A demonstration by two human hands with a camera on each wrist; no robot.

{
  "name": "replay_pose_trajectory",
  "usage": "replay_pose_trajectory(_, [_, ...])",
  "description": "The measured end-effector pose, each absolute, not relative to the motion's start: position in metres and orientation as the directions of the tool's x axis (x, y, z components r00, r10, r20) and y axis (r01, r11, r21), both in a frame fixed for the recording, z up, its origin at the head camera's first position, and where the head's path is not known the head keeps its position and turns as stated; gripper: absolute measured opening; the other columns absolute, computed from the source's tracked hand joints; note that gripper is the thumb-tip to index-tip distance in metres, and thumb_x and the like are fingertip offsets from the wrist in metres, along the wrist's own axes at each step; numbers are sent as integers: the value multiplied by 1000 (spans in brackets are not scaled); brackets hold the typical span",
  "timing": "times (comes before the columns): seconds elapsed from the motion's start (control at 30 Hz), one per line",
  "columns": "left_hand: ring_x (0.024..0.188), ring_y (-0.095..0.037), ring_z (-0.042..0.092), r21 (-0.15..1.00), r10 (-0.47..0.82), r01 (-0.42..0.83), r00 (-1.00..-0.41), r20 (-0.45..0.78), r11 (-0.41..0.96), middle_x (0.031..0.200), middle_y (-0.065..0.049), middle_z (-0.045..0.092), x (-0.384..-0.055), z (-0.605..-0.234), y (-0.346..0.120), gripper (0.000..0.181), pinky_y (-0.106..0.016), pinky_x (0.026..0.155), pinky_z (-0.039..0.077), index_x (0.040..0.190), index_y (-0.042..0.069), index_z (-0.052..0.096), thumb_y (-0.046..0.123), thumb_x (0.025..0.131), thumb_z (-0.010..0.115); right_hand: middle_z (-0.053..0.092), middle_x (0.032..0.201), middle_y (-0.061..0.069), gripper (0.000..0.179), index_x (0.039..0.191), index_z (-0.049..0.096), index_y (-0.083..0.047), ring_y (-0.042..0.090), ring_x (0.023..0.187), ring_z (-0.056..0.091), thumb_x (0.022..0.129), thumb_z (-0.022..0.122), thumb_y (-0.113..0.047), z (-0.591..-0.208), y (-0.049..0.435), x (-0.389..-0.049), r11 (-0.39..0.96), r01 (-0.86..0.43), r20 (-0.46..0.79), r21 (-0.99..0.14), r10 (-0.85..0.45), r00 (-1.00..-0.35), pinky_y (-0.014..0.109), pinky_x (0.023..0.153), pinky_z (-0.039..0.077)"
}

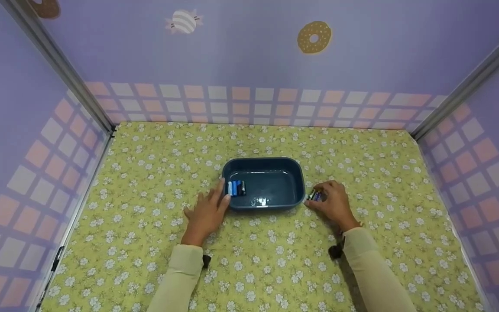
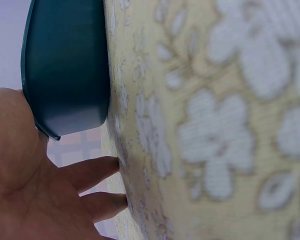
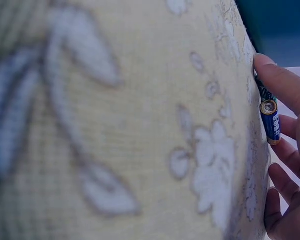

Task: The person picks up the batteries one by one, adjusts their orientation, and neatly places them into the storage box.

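Observation:
A dark teal plastic basin (image 1: 275, 206) sits on the flowered cloth, with several blue and black batteries (image 1: 237, 188) side by side at its left end. My left hand (image 1: 208, 213) touches the basin's left side with fairly straight fingers; two of its fingertips (image 2: 106, 204) rest on the cloth in the left wrist view. Just right of the basin, my right hand (image 1: 332, 203) pinches a small group of batteries (image 1: 314, 195) between thumb and fingers, low at the cloth. A blue battery (image 3: 272, 125) with a gold-coloured end shows there in the right wrist view, partly hidden by the fingers.
Yellow-green cloth (image 1: 275, 268) with white flowers covers the table. A purple wall (image 1: 249, 56) with pink and white squares stands behind, and similar panels rise at left and right. Grey metal posts (image 1: 69, 73) mark the back corners.

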State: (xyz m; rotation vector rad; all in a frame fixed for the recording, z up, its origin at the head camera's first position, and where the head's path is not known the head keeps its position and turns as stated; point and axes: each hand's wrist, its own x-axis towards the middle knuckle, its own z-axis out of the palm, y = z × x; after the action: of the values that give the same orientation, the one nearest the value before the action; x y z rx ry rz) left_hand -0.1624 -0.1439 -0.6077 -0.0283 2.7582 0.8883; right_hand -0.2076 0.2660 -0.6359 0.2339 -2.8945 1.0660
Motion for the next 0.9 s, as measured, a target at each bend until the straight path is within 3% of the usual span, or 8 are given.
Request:
replay_pose_trajectory(0.5, [157, -46, 5, 584, 65, -90, -969, -239, 807, 170, -3, 23, -161, -609, -143, 63, -91, 103, -3, 157, 59, -5, 76, 101, 20, 59, 118, 8, 46, 109, 71, -14, 31, 112, 51, 80, 88, -45, -638, 268, -207, 755, -134, 69, -642, -118, -991, 51, 89, 48])
replay_pose_trajectory(0.9, [158, -44, 4, 580, 48, -105, -969, -243, 808, 170, -2, 24, -161, -608, -144, 62, -89, 105, -2, 154, 63, -7, 78, 99, 17, 57, 119, 9, 48, 116, 69, -12, 31, 111, 56, 82, 87, -41, -625, 270, -208, 675, -115, 54, -729, -111, -992, 53, 92, 51])
